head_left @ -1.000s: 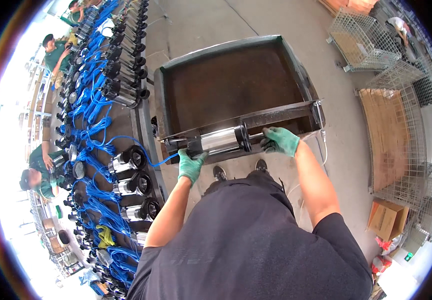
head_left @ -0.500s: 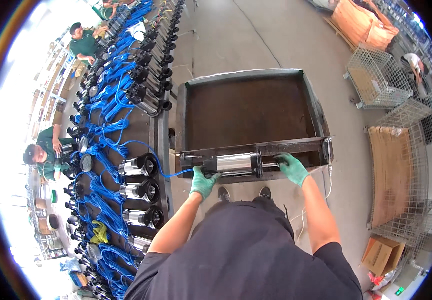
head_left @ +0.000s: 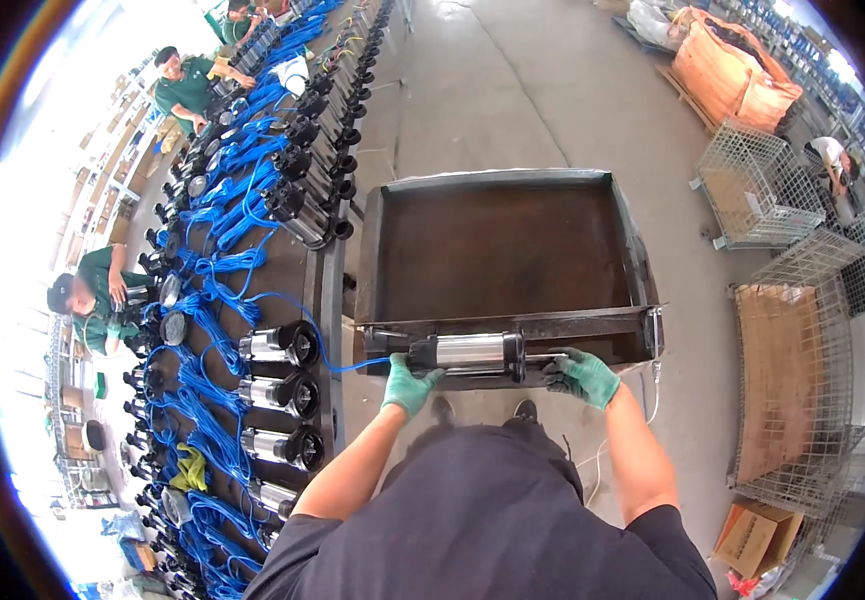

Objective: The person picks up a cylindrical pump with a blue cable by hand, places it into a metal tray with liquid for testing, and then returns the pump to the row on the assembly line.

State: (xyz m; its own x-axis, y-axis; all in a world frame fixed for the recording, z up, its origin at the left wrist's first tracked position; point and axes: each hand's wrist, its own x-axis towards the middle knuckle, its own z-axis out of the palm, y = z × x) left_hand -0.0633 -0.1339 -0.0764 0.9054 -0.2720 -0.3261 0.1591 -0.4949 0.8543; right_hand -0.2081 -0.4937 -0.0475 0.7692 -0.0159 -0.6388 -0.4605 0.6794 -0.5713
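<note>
A steel-and-black submersible pump (head_left: 470, 352) lies on its side across the near end of a metal tank (head_left: 372, 250). From its left end a blue cable (head_left: 342, 368) runs to the bench. My left hand (head_left: 409, 384), in a green glove, grips the pump's black left end from below, thumb along the body. A thin metal shaft (head_left: 542, 356) sticks out of the pump's right end. The gloved fingers of my right hand (head_left: 586, 378), dark at the tips, are curled at the shaft's outer end. They partly hide that end.
On my left, a long bench (head_left: 282, 285) carries several pumps (head_left: 280, 397) and coils of blue cable (head_left: 197, 400). Co-workers (head_left: 102, 290) stand along its far side. Wire cages (head_left: 757, 185), an orange sack (head_left: 737, 70) and a cardboard box (head_left: 752, 535) are on the right.
My right hand has shifted lower at the shaft's end, its fingers turned differently. My left hand keeps its hold on the pump. The whole view has shifted slightly.
</note>
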